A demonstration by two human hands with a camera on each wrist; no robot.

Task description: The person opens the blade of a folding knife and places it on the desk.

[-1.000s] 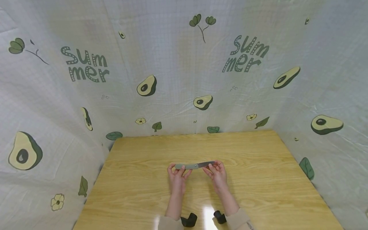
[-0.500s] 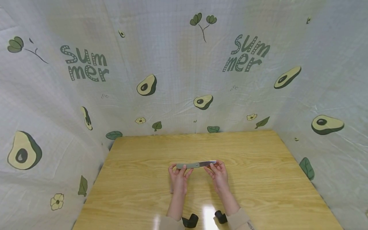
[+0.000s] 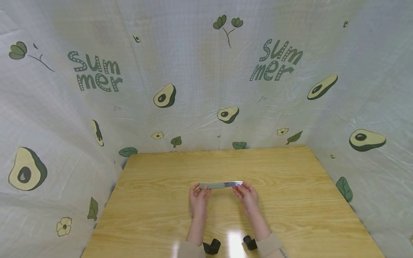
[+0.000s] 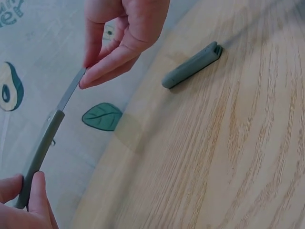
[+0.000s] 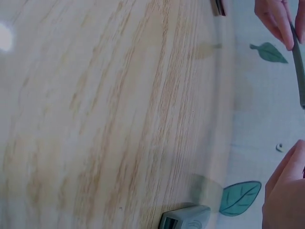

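Note:
A folding knife (image 3: 214,186) with a grey-green handle is held level above the table, its metal blade (image 3: 233,184) swung out to the right. My left hand (image 3: 199,204) pinches the far left end of the handle (image 4: 44,140) between thumb and fingers. At the other end, my right hand (image 3: 248,197) pinches the blade near its tip, which its fingers cover. In the right wrist view the handle (image 5: 299,76) shows only partly at the edge, and the blade is out of that view.
On the wooden table (image 3: 155,200) lies a grey-green, slotted object (image 4: 193,66), also at the bottom of the right wrist view. Part of another dark item (image 5: 219,7) shows at that view's top edge. A printed cloth (image 3: 193,129) hangs behind the table.
Both hands and the knife have shifted slightly right. The blade, angled upward from the handle before, now lies nearly in line with it and catches more light.

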